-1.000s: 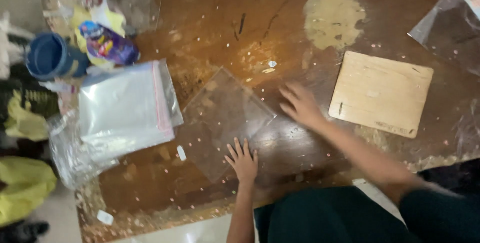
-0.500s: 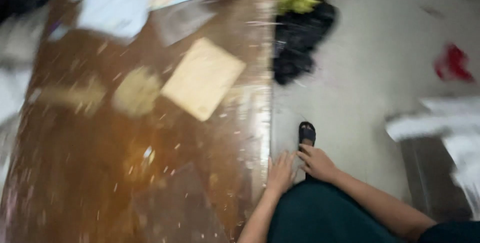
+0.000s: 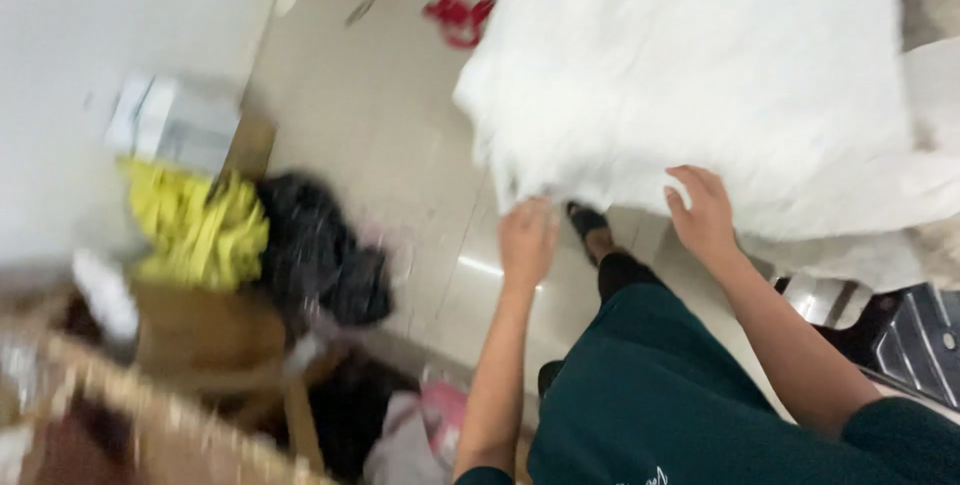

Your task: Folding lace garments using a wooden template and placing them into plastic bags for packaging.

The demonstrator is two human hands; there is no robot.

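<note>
Left hand (image 3: 527, 238) is touching the lower edge of the white sack (image 3: 700, 75); grip unclear. Right hand (image 3: 706, 213) is lying open against it.

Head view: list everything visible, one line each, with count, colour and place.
white sheet pile: one, white, upper right, both hands at its lower edge
red scrap: one, red, floor at top
yellow bundle: one, yellow, left
black bundle: one, black, beside the yellow one
box: one, pale, blurred, upper left
floor: pale tiles
foot: one, dark sandal, between the hands
left hand: at the sheet edge
right hand: on the sheet
</note>
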